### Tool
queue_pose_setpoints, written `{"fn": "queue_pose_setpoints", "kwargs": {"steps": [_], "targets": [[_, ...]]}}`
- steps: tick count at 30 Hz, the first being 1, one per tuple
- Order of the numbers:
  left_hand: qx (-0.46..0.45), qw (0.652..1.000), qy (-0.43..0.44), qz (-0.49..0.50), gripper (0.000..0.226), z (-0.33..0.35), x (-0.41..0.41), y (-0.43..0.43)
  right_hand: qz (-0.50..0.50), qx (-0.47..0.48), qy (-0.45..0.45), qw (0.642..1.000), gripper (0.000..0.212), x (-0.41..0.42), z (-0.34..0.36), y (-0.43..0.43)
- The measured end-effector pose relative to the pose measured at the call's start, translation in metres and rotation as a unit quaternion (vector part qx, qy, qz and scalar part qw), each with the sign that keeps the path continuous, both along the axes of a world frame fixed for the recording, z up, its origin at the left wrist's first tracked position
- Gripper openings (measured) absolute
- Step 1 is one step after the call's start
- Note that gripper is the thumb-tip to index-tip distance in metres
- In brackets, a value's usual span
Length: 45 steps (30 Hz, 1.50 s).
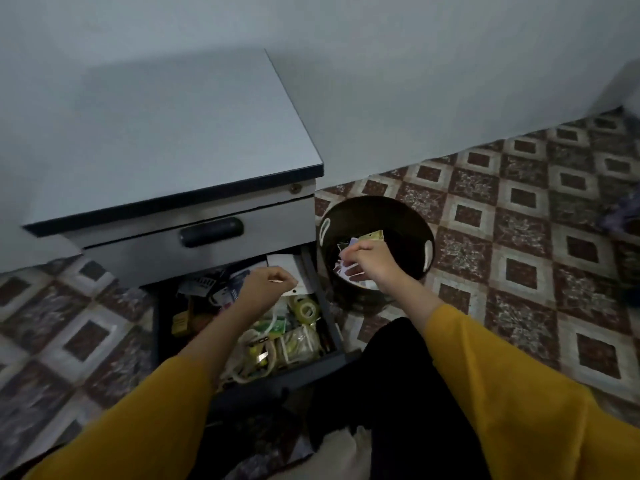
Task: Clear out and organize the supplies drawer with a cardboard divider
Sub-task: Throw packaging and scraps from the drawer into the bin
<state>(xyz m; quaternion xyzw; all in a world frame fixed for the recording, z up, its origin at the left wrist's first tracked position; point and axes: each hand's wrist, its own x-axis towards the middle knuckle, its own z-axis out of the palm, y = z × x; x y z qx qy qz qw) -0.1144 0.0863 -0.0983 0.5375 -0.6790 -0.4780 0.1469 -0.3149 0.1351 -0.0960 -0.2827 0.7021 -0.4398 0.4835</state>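
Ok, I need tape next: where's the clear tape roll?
Head view: the clear yellowish tape roll lies at the right of the open dark drawer, near the left hand.

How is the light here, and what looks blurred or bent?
Head view: dim bluish light; open dark drawer shadowed; round black bin hides detail; left hand, and right hand pinching paper scraps, slightly smeared; patterned floor tiles bend near edges.

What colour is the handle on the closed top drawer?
The handle is black, clearest in the head view.
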Motion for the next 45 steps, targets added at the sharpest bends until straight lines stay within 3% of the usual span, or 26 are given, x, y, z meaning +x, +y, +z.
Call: {"fn": "queue_pose_setpoints", "kwargs": {"steps": [10, 15, 23, 27, 31, 37, 40, 45], "targets": [[0.061, 0.986, -0.014, 0.157, 0.025, -0.027, 0.132, 0.014, 0.072, 0.040, -0.017, 0.996, 0.015, 0.098, -0.024, -0.012], [0.077, 0.980, -0.072, 0.167, 0.024, -0.047, 0.161, 0.010, 0.058, 0.068, 0.036, 0.995, 0.039, 0.123, -0.046, -0.023], [0.115, 0.978, -0.095, 0.148, 0.033, -0.074, 0.163, -0.012, 0.060, 0.137, 0.129, 0.980, 0.017, 0.133, -0.078, -0.051], [0.121, 0.982, -0.093, 0.113, 0.025, -0.081, 0.149, -0.016, 0.067, 0.160, 0.175, 0.969, 0.021, 0.136, -0.087, -0.065], [0.130, 0.985, -0.078, 0.078, 0.037, -0.086, 0.131, -0.017, 0.119, 0.188, 0.200, 0.954, 0.034, 0.144, -0.096, -0.073], [0.112, 0.989, -0.077, 0.063, 0.006, -0.093, 0.113, -0.029, 0.150, 0.183, 0.220, 0.946, 0.037, 0.149, -0.101, -0.080], [0.113, 0.988, -0.083, 0.061, 0.014, -0.094, 0.105, -0.037, 0.153, 0.182, 0.223, 0.945, 0.034, 0.148, -0.104, -0.083], [0.113, 0.987, -0.117, 0.011, 0.039, -0.098, 0.095, -0.043, 0.155, 0.177, 0.216, 0.948, 0.008, 0.148, -0.110, -0.086]]}}
